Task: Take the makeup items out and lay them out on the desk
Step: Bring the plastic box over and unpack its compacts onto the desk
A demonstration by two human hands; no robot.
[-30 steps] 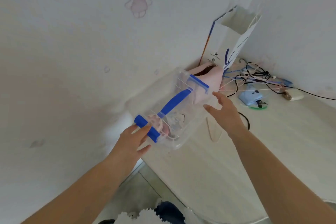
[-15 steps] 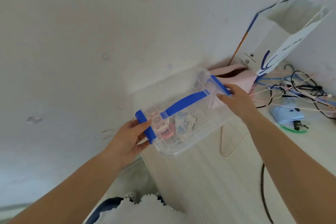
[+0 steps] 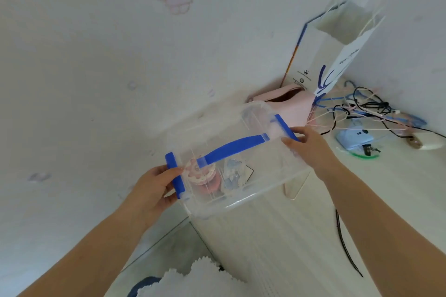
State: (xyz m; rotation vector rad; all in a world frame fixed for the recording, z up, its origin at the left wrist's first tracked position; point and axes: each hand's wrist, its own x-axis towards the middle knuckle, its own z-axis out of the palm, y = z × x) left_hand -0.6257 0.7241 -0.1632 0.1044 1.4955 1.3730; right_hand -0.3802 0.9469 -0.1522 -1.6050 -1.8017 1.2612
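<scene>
- Clear plastic box (image 3: 241, 164) with a blue handle (image 3: 231, 148), held between both hands above the bench (image 3: 277, 243).
- Left hand (image 3: 154, 190) grips its near blue latch (image 3: 175, 175).
- Right hand (image 3: 311, 149) grips the far latch (image 3: 286, 127).
- Makeup items (image 3: 217, 176) lie inside.

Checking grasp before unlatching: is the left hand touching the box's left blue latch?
Touching. The head view shows the left hand with its thumb lying on the left blue latch of the clear box.

Clear box (image 3: 253, 190) with blue handle (image 3: 233, 148), pink pouch (image 3: 293, 103), white desk (image 3: 289, 236)
</scene>
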